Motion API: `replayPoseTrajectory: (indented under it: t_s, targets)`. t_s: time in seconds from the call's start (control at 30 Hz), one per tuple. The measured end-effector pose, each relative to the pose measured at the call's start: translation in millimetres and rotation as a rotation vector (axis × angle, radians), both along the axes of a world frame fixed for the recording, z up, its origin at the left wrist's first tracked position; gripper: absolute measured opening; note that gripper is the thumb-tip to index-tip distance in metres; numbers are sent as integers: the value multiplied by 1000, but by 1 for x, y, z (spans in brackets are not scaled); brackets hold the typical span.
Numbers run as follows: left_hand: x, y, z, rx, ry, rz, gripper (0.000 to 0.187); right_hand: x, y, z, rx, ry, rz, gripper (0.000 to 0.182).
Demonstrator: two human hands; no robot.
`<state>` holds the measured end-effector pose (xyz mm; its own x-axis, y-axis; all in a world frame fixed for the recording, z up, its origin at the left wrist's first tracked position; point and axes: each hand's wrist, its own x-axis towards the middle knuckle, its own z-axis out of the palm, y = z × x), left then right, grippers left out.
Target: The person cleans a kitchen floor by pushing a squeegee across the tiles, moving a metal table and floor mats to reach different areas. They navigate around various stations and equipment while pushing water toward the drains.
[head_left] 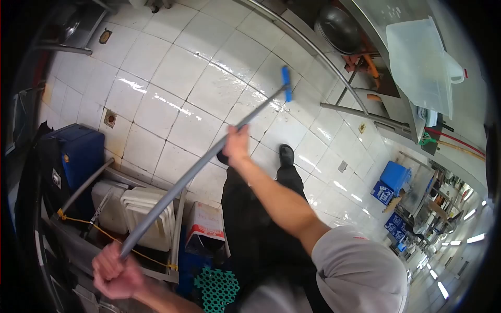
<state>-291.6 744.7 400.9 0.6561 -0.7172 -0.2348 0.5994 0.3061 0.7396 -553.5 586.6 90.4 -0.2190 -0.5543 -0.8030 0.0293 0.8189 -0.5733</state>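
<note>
A long-handled floor brush [182,180] slants across the view, its grey pole running up to a narrow blue head [286,83] on the wet tiled floor [156,112]. Whether the underside of that head has bristles or a blade is hidden. My left hand [117,271] is closed around the pole's near end at the lower left. Farther along the pole, my right hand [237,143] grips it with the arm stretched out. My dark shoe [286,155] stands on the tiles below the head; the other shoe is partly covered by my right hand.
At the left stand a blue bin [78,151], white plastic containers [148,216] and a metal rail with yellow cord. A steel counter [443,112] on the right holds a translucent jug [420,60], with a wok [338,28] beneath. Blue boxes [383,193] lie farther right.
</note>
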Motion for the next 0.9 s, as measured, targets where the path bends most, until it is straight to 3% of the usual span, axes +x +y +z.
replayPoseTrajectory:
  t_s: [0.03, 0.1, 0.13, 0.17, 0.23, 0.5, 0.6, 0.7, 0.8, 0.9]
  targets:
    - [-18, -8, -32, -20, 84, 6, 33, -28, -12, -18, -45, 85, -83, 80]
    - [-74, -23, -102, -58, 278, 81, 28, -119, -48, -77, -147, 152, 1, 72]
    - [-109, -34, -134, -34, 416, 142, 24, -153, -67, -89, -197, 116, -103, 32]
    - [-141, -35, -170, 236, 241, 137, 23, -194, -86, -97, -164, 128, -31, 36]
    - [-204, -59, -216, -35, 387, 79, 25, -248, -118, -108, -42, 200, 22, 39]
    - [-306, -126, -365, -14, 482, -65, 28, -368, -169, -188, -16, 400, 60, 35]
    - [-322, -161, -403, 23, 488, -125, 28, -403, -163, -249, -88, 587, 48, 27]
    - [-328, -189, -439, 64, 512, -171, 28, -429, -168, -282, 69, 547, 43, 25]
    - [-324, -217, -457, 69, 485, -197, 29, -431, -174, -291, 180, 340, -23, 36]
    - [-278, -234, -427, 69, 439, -172, 30, -372, -181, -264, 170, 201, 35, 56]
